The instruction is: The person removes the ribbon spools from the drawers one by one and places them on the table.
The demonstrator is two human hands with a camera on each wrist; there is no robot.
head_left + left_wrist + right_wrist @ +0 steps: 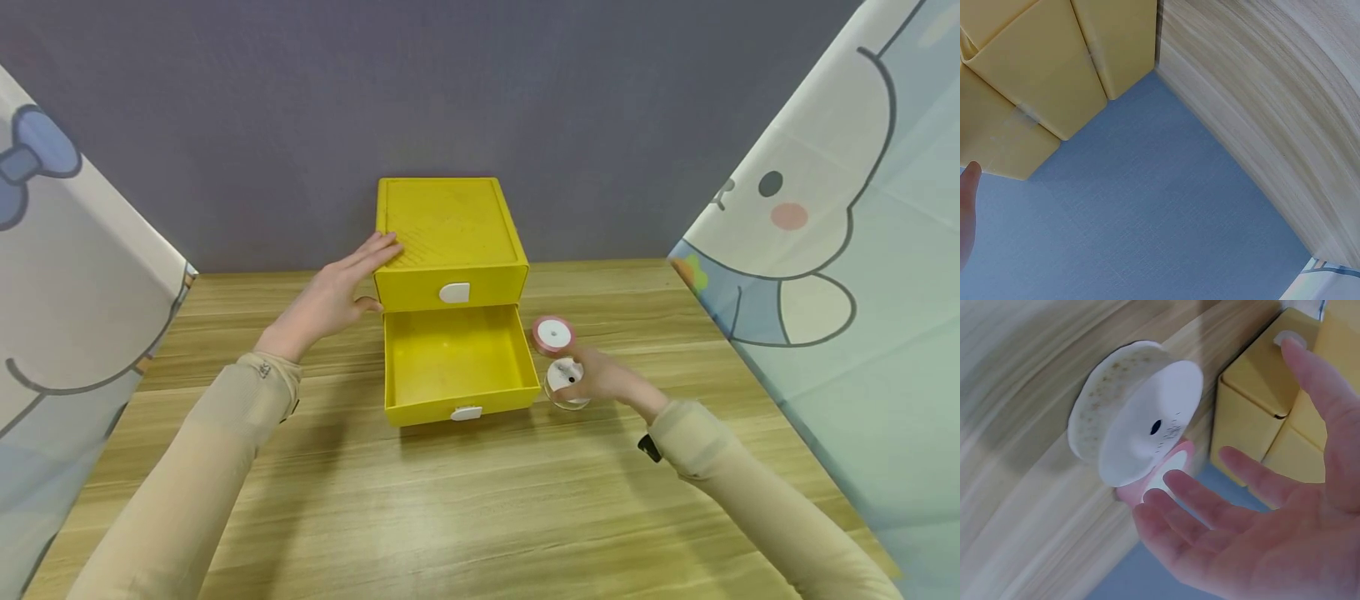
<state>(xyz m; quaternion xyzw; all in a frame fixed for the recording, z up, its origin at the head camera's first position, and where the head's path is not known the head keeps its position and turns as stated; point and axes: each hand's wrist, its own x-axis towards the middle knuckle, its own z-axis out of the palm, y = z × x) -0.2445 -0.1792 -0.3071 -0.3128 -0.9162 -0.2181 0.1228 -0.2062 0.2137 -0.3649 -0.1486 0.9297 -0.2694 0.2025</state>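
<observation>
A small yellow drawer cabinet (451, 221) stands against the back wall. Its lower drawer (450, 354) is pulled out and bare inside; the upper one is closed. My left hand (330, 292) rests its fingertips on the cabinet's top left edge, thumb lower at the side. In the left wrist view a single finger (967, 206) shows by the yellow wall. Right of the drawer lies a white ribbon spool (1147, 425), and behind it a pink ribbon spool (553, 334). Over the white spool hovers my right hand (1241, 531), fingers spread, gripping nothing.
The cabinet stands on a wood-grain table (450, 517). A grey-blue wall (450, 92) rises behind it. Cartoon-printed cloths hang at the left (75, 275) and right (862, 392) sides. White tabs (467, 413) serve as the drawer handles.
</observation>
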